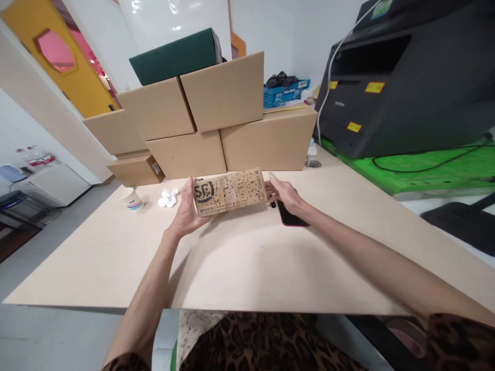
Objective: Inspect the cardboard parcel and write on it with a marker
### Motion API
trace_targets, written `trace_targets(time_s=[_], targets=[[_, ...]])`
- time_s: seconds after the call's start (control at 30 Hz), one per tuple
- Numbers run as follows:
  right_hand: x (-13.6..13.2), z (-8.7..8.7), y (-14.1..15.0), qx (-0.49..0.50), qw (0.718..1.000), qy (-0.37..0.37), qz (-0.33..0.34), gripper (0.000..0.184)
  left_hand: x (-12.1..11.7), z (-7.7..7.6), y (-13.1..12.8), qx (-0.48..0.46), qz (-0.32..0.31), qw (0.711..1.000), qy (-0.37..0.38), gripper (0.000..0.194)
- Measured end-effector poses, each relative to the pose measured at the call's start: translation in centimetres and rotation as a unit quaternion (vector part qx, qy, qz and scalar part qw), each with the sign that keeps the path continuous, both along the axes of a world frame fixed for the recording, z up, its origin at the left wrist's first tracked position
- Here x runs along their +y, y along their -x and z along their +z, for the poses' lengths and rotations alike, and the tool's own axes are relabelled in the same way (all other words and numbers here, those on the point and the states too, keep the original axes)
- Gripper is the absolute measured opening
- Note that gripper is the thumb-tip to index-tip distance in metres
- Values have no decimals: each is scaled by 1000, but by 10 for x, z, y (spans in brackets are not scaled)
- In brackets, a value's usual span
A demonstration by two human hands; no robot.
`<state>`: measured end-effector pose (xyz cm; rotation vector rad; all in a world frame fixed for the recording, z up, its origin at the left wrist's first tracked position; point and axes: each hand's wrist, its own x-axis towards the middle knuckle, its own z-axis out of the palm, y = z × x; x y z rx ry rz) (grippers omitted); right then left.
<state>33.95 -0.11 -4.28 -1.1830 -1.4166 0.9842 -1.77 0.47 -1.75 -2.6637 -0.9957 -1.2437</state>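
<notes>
A small brown cardboard box with dark speckled printing and an "SF" logo is raised at a tilt over the table. My left hand grips its left end, thumb up along the edge and fingers partly hidden behind it. At the right end, my right hand has its curled fingers against the box's side. Below that hand lies a dark phone with a red edge. A small black object shows beside the phone, too small to name.
Large cardboard boxes are stacked along the back, topped by a green box. A paper cup and crumpled white paper sit at left on the table. A black printer stands at right, near a blue basket.
</notes>
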Motion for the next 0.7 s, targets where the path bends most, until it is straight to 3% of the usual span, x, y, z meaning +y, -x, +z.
trace_targets(time_s=[0.03, 0.1, 0.2, 0.27, 0.33, 0.47, 0.57, 0.67, 0.7], targets=[[6, 2, -10, -81, 996, -42, -17, 65, 2, -3, 3, -17, 4, 1000, 2, 144], [15, 6, -28, -284, 950, -122, -33, 42, 5, -10, 6, -48, 9, 999, 10, 147], [25, 9, -40, -546, 821, -161, 41, 36, 8, -17, 5, -81, 4, 996, 35, 148], [29, 9, -36, -646, 739, -164, 100, 39, 9, -19, 2, -92, -9, 994, 52, 148], [33, 8, -27, -683, 700, -162, 132, 36, 8, -19, 0, -94, -19, 994, 61, 148], [44, 4, -14, -675, 712, -144, 127, 27, 6, -16, 0, -67, -12, 996, 49, 149], [50, 6, -21, -668, 726, -136, 89, 23, 5, -17, 2, -51, -11, 998, 40, 148], [49, 13, -38, -604, 789, -107, -46, 21, 7, -19, 2, -58, -15, 997, 49, 148], [45, 16, -43, -537, 829, -96, -121, 19, 8, -20, 2, -61, -18, 997, 51, 148]])
